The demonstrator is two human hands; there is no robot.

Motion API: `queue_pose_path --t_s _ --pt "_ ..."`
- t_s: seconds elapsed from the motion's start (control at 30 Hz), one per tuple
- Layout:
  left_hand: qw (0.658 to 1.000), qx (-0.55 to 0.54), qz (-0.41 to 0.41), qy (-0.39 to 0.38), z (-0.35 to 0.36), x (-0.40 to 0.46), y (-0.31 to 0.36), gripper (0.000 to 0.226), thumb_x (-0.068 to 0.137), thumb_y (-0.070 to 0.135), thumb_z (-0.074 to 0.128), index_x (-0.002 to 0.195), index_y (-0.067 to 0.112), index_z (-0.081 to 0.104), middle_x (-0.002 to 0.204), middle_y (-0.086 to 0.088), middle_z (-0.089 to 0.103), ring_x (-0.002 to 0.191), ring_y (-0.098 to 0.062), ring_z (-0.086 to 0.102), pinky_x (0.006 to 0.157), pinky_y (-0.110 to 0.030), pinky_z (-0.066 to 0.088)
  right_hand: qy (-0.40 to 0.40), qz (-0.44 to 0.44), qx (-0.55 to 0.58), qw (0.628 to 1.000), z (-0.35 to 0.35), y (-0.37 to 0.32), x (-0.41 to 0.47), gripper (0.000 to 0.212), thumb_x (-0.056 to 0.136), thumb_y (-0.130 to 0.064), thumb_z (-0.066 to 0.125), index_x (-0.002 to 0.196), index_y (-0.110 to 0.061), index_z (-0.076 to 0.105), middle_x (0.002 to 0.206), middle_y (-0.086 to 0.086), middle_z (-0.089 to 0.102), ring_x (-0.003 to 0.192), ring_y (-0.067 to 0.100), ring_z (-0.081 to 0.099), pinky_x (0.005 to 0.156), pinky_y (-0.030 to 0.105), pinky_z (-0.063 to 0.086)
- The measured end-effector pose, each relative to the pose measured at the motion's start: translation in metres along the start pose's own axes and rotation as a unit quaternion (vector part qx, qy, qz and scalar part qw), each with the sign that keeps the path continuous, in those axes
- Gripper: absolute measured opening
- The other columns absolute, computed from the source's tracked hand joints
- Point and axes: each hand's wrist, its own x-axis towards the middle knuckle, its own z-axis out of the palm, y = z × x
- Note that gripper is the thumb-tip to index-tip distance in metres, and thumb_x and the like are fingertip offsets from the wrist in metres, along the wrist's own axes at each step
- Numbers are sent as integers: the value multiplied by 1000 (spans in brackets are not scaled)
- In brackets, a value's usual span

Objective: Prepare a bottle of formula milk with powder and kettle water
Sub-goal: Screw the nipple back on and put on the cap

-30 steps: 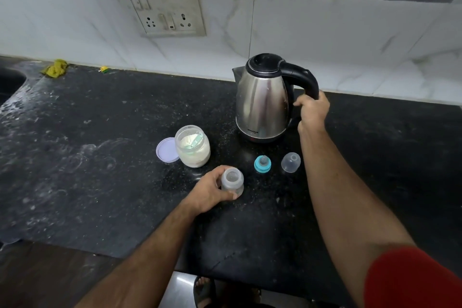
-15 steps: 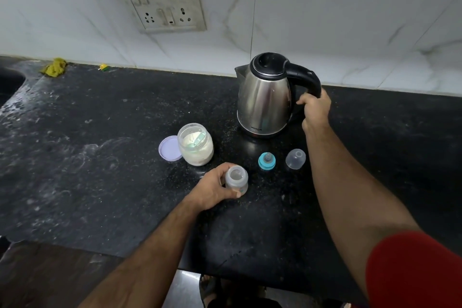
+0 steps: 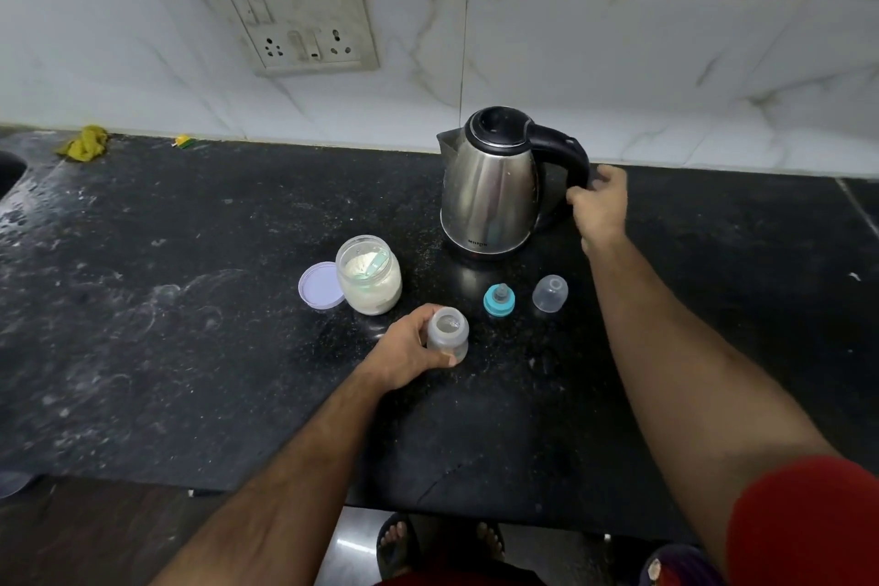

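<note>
A small clear baby bottle [image 3: 448,333] stands open on the black counter [image 3: 190,300]; my left hand [image 3: 409,347] grips it from the left. A steel kettle [image 3: 490,186] with a black lid and handle stands behind it. My right hand [image 3: 600,205] curls round the lower part of the kettle handle [image 3: 563,152]. Left of the bottle is an open jar of white powder [image 3: 368,274] with a pale green scoop inside, its lilac lid [image 3: 319,286] lying beside it. The teal teat ring [image 3: 499,299] and the clear cap [image 3: 550,293] lie between kettle and bottle.
A wall socket plate [image 3: 295,14] hangs on the marble tiles. A yellow cloth [image 3: 85,142] lies at the back left, near a sink edge [image 3: 9,167]. The counter's front edge runs just above my feet [image 3: 395,542].
The view has shifted slightly. My right hand stays on the kettle handle, a little lower on it. My left hand keeps its grip on the bottle.
</note>
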Motion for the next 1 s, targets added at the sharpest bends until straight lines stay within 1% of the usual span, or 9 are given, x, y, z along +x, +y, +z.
queue_pose_path --t_s 0.07,0.13,0.23,0.33,0.43,0.57,0.67,0.83,1.0 --pt "1000 2 4 -2 -1 0 0 58 71 -3 83 115 24 57 107 13 66 91 15 61 84 -7 46 78 -81 12 994 -8 1 -28 47 80 -4 61 127 -9 54 123 8 60 108 16 59 93 24 49" --pt "1000 1 10 -4 0 1 -2 58 70 -3 84 111 29 57 106 13 66 92 12 62 86 -11 46 92 -145 10 985 -17 6 -58 35 81 -2 60 116 -8 61 110 6 64 90 12 62 83 18 51" --pt "1000 -1 17 -4 0 2 -4 59 70 -5 83 108 31 57 105 13 67 91 12 63 86 -13 47 29 -179 -29 983 -26 20 -108 24 83 5 61 100 -10 66 92 3 67 75 4 60 71 13 49" --pt "1000 1 20 -8 -2 2 -6 59 71 -4 83 110 33 57 107 12 68 92 11 63 85 -11 47 -53 -160 -100 981 -24 49 -143 21 82 2 63 90 -17 68 80 -4 66 74 13 64 74 30 54" --pt "1000 2 18 -12 -4 0 -9 59 71 -3 83 109 33 57 106 12 68 93 10 64 86 -14 48 -89 -114 -215 966 -20 70 -162 19 84 -8 66 101 -14 69 88 -4 65 84 15 65 83 33 54" --pt "1000 0 19 -15 -6 -3 -13 58 71 -5 82 110 31 58 106 11 68 91 10 64 85 -13 47 -113 -57 -311 942 -11 78 -164 59 84 -29 76 136 -14 53 117 6 63 104 18 62 89 30 49" --pt "1000 -1 20 -19 -6 -3 -14 59 70 -1 83 110 33 58 108 9 69 96 5 64 90 -16 47 -138 -37 -347 927 3 81 -156 75 78 -41 80 140 -14 46 128 9 61 114 25 61 94 39 50" --pt "1000 6 17 -11 -7 -4 -14 59 62 11 86 109 35 60 110 8 70 108 -12 65 102 -33 49 -127 -40 -378 916 25 75 -145 75 78 -49 77 138 -17 46 132 11 56 117 31 58 92 41 50" --pt "1000 1 10 -9 -7 -5 -16 61 57 17 86 108 38 60 113 7 70 110 -14 65 105 -40 48 -103 -61 -421 899 28 74 -144 43 85 -45 70 117 -18 58 118 9 61 104 29 62 80 39 52"
